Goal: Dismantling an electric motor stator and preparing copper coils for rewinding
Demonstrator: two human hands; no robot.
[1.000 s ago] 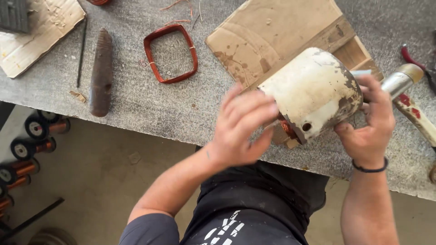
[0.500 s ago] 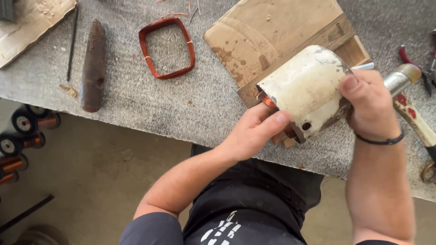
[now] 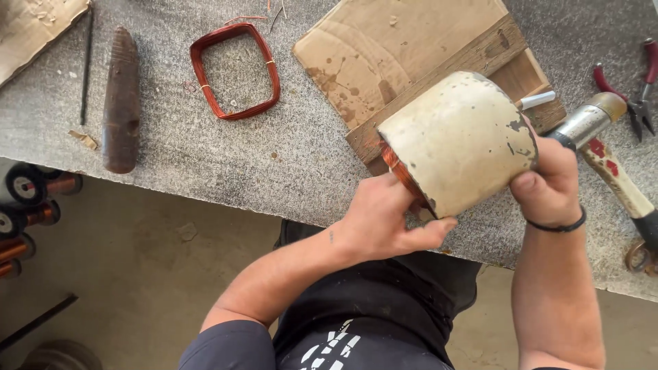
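Note:
A cream-painted metal motor housing [image 3: 460, 140] with chipped paint lies tilted at the near edge of the grey stone bench [image 3: 205, 157]. Copper winding [image 3: 396, 168] shows at its open left end. My left hand [image 3: 384, 219] is at that open end, fingers reaching into the opening and the thumb pressed under the housing. My right hand [image 3: 548, 185] grips the right side of the housing, thumb on its painted shell. A black band circles my right wrist.
A stained wooden board [image 3: 411, 55] lies behind the housing. A loose copper wire coil [image 3: 236, 68] and a dark wooden peg [image 3: 120, 99] lie to the left. A hammer [image 3: 603, 147] and red-handled pliers [image 3: 634, 85] lie at right. Wire spools [image 3: 27, 205] stand on the floor.
My left hand has dropped from the top of the housing to its open left end, with fingers going inside. The housing has been turned slightly in my right hand.

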